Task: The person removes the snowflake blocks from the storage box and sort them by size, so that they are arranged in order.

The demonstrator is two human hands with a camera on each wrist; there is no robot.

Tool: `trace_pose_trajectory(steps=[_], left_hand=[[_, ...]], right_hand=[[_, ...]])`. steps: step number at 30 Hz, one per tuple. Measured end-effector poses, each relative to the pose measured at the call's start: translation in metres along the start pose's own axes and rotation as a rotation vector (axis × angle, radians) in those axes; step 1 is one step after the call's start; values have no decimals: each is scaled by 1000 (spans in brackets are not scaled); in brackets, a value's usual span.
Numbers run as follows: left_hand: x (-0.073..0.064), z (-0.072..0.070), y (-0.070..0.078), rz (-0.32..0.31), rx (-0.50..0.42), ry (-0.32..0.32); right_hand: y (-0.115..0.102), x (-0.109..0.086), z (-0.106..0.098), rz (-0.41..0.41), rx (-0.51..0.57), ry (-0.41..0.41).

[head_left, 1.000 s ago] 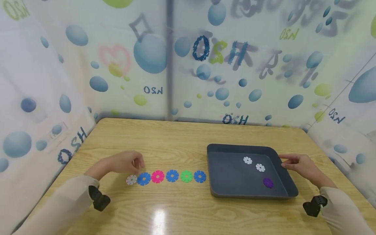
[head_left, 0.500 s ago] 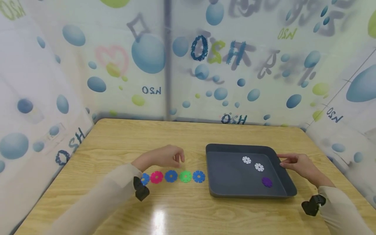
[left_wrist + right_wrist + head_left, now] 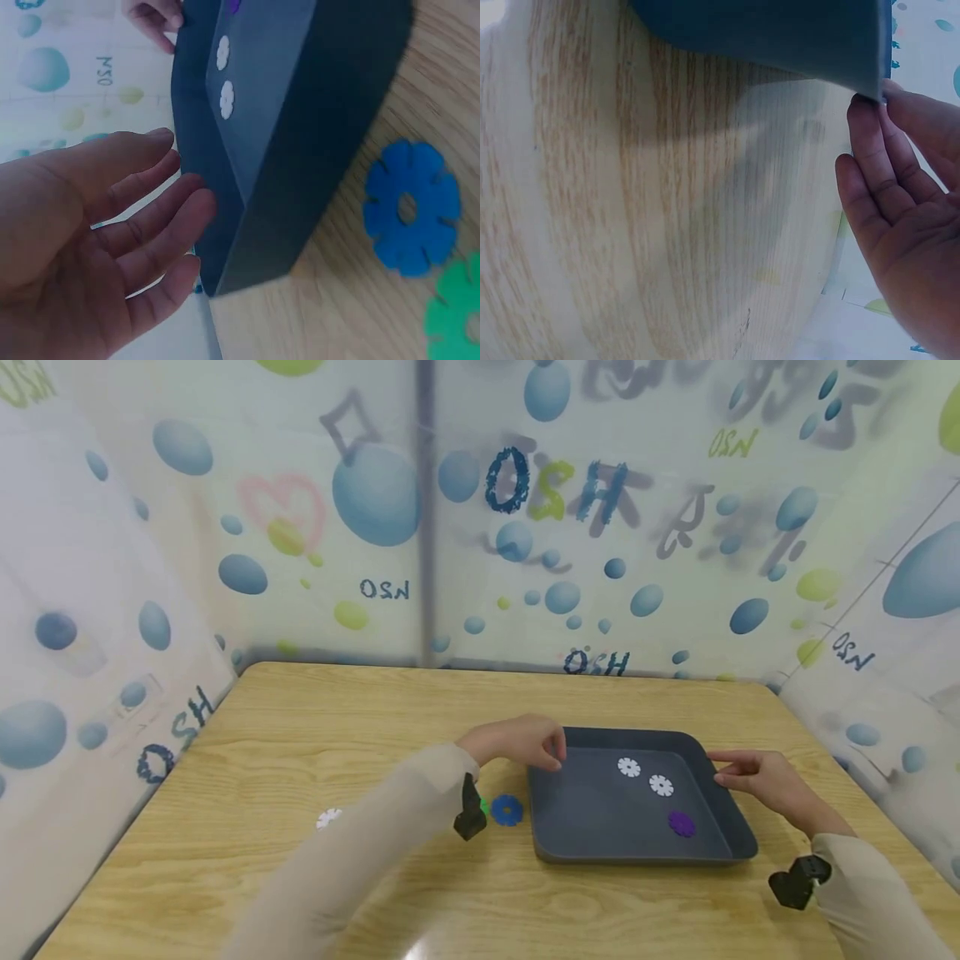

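A dark grey tray (image 3: 630, 810) stands right of centre on the table. Two white notched discs, one (image 3: 629, 767) behind the other (image 3: 662, 786), and a purple notched disc (image 3: 682, 824) lie inside it. My right hand (image 3: 768, 781) pinches the tray's right rim between thumb and fingers. Over the tray's back left corner is my left hand (image 3: 525, 742), its fingers loosely bent and holding nothing in the left wrist view. Outside the tray's left wall lie a blue notched disc (image 3: 409, 208) and a green one (image 3: 454, 315).
A white disc (image 3: 327, 817) shows past my left sleeve (image 3: 375, 843), which hides other discs of the row. The wooden table (image 3: 337, 710) meets a patterned curtain (image 3: 487, 568) at its back edge.
My left hand has moved right, from the left end of the disc row to above the tray's left edge. The right hand has stayed on the tray's rim.
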State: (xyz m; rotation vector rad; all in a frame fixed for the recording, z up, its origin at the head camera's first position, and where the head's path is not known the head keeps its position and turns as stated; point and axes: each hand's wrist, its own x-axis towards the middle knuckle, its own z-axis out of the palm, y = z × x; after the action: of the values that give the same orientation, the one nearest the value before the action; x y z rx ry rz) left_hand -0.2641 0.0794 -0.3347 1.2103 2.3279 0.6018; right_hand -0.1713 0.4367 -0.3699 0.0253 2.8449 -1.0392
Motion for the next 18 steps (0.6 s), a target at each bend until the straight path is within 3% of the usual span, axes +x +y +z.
trace_pose_trajectory(steps=[7,14,18], left_hand=[[37,9,22,-42,91,-92],[68,18,35,-19,121,-83],[81,23,39,-45,129,-72]], right_hand=[[3,-1,1,-4,-1,-5],[2,0,-1,-2,-5,2],[0,2,-1,9,5,6]])
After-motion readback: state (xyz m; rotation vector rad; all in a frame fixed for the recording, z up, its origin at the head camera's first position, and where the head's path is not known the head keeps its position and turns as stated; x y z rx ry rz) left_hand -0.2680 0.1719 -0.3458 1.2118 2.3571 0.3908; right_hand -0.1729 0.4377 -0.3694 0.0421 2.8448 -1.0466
